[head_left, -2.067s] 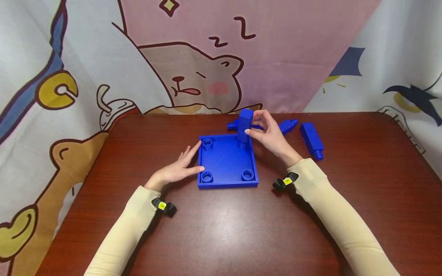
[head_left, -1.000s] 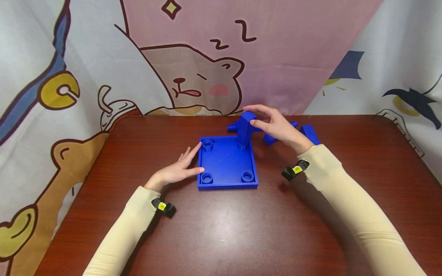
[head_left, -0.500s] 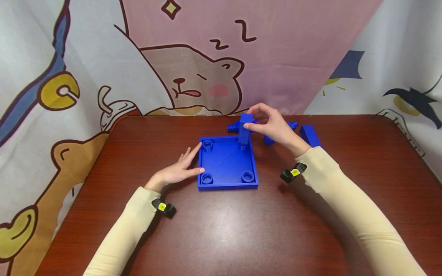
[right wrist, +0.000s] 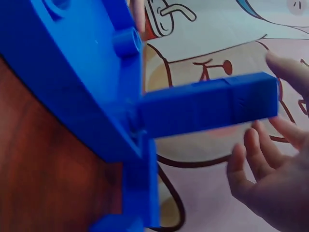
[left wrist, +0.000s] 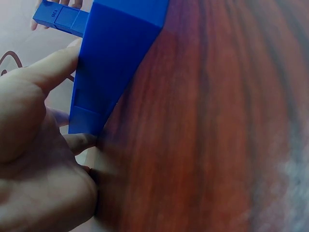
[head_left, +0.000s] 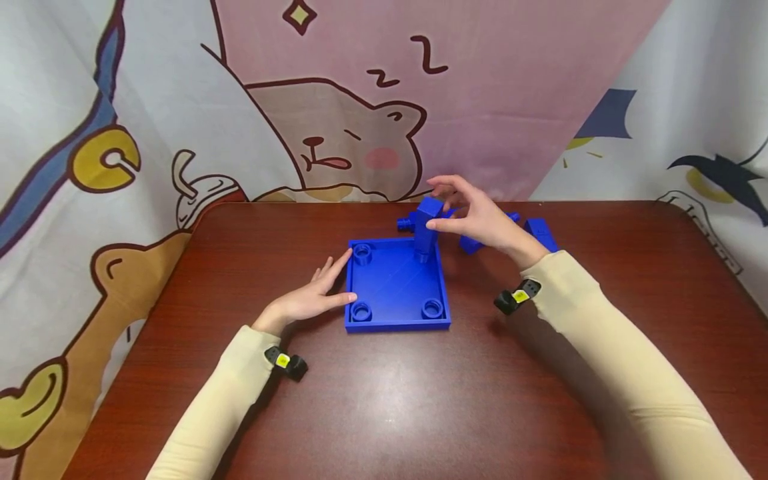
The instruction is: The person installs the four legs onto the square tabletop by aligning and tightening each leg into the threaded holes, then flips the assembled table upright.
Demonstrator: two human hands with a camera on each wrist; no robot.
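- Touching the blue tray at its left edge, the left hand has its grip spread.
- A blue post stands in the tray's far right corner.
- The right hand, grip spread, curves around its top, perhaps touching.
- Rightmost on the desk lies another post.

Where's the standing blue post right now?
In the head view, the standing blue post is at the far right corner of the blue tray, next to the person's right hand.

Fingers spread about blue post at corner of blue tray.
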